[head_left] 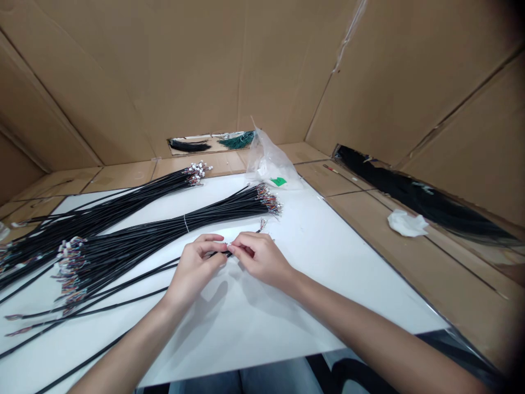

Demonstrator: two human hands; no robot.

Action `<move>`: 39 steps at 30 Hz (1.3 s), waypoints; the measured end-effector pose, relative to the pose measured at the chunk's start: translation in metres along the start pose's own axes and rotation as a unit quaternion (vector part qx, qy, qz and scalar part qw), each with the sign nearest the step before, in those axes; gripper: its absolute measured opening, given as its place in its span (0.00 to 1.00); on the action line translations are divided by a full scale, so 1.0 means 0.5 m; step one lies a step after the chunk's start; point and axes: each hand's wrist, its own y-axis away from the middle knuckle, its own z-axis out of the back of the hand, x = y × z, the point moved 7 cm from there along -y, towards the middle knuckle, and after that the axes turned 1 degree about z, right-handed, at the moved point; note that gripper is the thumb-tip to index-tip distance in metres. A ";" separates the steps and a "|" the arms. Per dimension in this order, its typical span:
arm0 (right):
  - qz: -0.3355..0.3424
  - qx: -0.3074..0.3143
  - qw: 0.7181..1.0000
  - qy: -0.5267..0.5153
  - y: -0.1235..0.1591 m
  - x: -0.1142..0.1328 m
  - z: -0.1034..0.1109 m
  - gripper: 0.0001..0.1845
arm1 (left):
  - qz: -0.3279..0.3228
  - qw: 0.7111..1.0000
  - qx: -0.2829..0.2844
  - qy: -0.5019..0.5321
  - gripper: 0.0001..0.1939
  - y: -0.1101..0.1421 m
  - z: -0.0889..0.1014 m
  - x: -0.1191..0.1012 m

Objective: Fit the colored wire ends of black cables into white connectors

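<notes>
My left hand [200,260] is closed with thumb and fingers on a black cable [170,264] that runs off to the lower left. Its fingertips nearly meet those of my right hand [258,254], which is closed in a pinch at the cable's end. Something tiny and pale shows between the fingertips, too small to name. Just behind my right hand another cable end [262,225] with bare coloured wires sticks out. Beyond my hands lies a tied bundle of black cables [164,234], with coloured wires at its right end and pale connectors at its left.
A second cable bundle [139,198] with white connectors lies behind on the white table [328,273]. A clear plastic bag [273,158] stands at the back edge. Cardboard walls [197,71] enclose the table; crumpled white tissue [407,223] rests on the right ledge.
</notes>
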 end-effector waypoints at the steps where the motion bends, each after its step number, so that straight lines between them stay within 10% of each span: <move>1: 0.003 -0.001 1.000 0.001 0.000 0.001 0.000 0.12 | 0.007 1.000 0.000 0.013 0.09 0.001 0.000 0.002; 17: -0.183 0.061 0.944 -0.266 -0.010 -0.049 -0.015 0.11 | -0.092 0.991 -0.047 -0.080 0.07 -0.021 0.011 0.006; 39: -0.237 0.107 0.903 -0.341 -0.001 -0.062 -0.020 0.08 | -0.105 0.993 -0.018 0.054 0.04 -0.003 0.014 -0.022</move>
